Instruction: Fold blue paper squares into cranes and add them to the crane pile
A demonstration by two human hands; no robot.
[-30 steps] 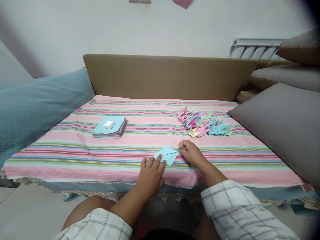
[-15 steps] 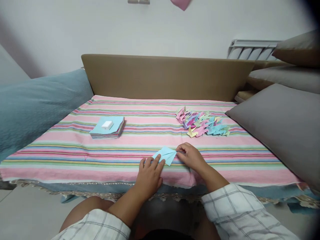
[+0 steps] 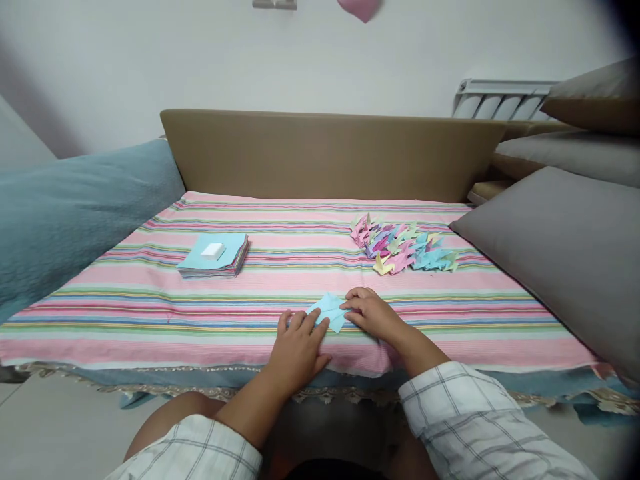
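Note:
A folded light-blue origami paper [image 3: 329,308] lies on the striped cloth near the front edge. My left hand [image 3: 296,347] rests palm down with its fingers spread, the fingertips pressing on the paper's left part. From the right, my right hand [image 3: 370,312] pinches the paper's right corner between thumb and fingers, and that corner is partly hidden by the fingertips. Beyond the right hand sits a pile of folded paper cranes [image 3: 400,247] in pink, purple, yellow, green and blue. At the left is a stack of coloured paper sheets [image 3: 214,265] with a small white block [image 3: 213,251] on top.
The striped cloth [image 3: 150,273] covers the sofa seat, with a brown backrest [image 3: 320,157] behind. A blue-covered armrest [image 3: 85,213] bounds the left side. Grey cushions [image 3: 565,247] are piled at the right, and a radiator [image 3: 505,97] shows behind them.
My right hand has moved slightly left, bringing the paper's right corner inward. My left hand stays on the paper, almost unmoved. The view has shifted slightly.

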